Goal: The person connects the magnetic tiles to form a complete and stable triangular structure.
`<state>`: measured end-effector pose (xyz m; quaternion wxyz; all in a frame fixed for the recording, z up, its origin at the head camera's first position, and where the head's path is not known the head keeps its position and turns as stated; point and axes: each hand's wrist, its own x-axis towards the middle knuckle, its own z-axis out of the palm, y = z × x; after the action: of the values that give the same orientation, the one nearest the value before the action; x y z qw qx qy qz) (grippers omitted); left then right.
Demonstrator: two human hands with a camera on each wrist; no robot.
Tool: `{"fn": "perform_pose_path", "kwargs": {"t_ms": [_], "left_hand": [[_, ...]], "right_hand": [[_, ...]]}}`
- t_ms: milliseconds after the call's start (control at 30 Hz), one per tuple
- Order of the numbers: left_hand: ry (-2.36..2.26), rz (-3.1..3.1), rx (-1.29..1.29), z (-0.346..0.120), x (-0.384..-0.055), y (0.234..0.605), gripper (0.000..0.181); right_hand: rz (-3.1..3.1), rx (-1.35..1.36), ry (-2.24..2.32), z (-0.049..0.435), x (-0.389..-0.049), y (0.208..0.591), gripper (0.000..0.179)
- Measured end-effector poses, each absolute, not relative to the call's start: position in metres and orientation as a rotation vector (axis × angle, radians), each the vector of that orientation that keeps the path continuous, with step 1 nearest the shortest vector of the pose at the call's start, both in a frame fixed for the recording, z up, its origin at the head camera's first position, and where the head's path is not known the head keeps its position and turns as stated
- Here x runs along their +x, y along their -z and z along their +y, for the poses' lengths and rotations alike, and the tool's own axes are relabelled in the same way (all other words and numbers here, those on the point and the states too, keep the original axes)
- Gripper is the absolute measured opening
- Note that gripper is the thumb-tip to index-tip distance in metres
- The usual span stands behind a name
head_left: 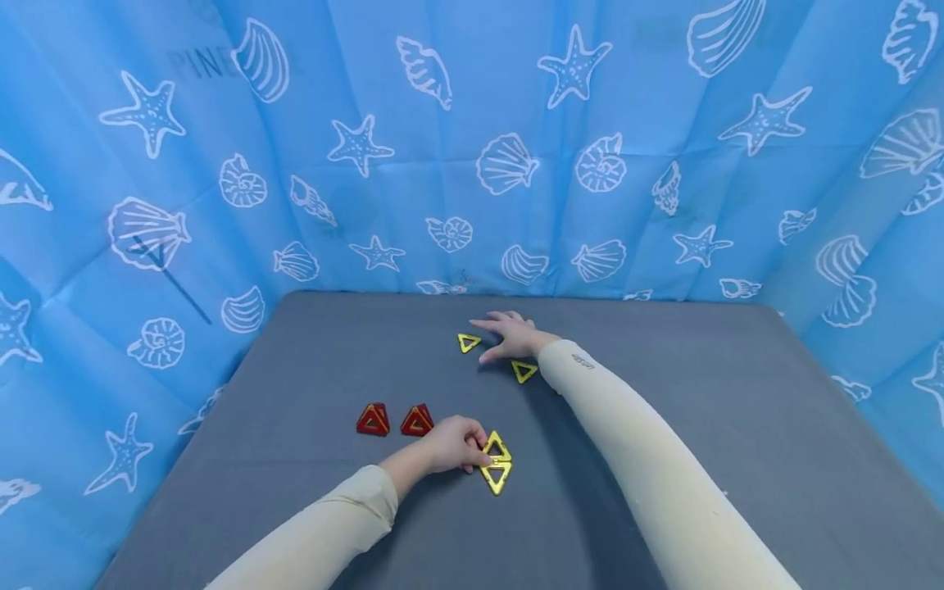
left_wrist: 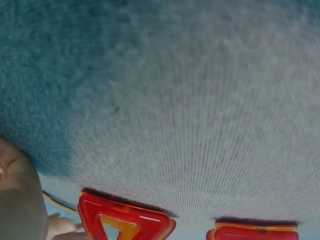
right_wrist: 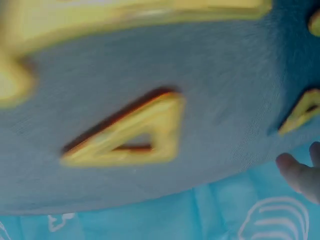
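My left hand (head_left: 451,447) pinches a pair of yellow triangular magnetic tiles (head_left: 505,456) that meet along one edge, near the middle of the table. Farther back, my right hand (head_left: 509,334) hovers low with spread, extended fingers and holds nothing. Just left of its fingertips lies a yellow triangle tile (head_left: 462,338). Another yellow triangle tile (head_left: 524,379) lies beneath the wrist, on the near side. The right wrist view shows a yellow triangle tile (right_wrist: 172,135) lying on the cloth, with blurred yellow pieces close to the camera. Only the edge of my left hand (left_wrist: 20,195) enters the left wrist view.
Two red triangular pyramids (head_left: 372,419) (head_left: 417,420) stand left of the left hand, the nearer one right behind it. A grey cloth covers the table (head_left: 332,344). A blue curtain (head_left: 457,115) with shells and starfish hangs behind and along both sides.
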<state>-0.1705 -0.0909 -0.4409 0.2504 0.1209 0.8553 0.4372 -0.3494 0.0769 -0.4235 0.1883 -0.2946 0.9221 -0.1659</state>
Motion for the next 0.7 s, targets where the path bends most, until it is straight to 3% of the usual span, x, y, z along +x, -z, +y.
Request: {"fn": "perform_pose_path", "kwargs": {"t_ms": [367,700], "left_hand": [[-1.166,2.337,0.297,-0.085,-0.166,0.443,0.012],[-1.153,2.359,0.297,-0.091,-0.17,0.441,0.013]], "right_hand": [[2.554,-0.82,0.371,0.056,-0.366,0.437,0.075],[2.537,-0.807,0.439,0.045,-0.374,0.435,0.06]]}}
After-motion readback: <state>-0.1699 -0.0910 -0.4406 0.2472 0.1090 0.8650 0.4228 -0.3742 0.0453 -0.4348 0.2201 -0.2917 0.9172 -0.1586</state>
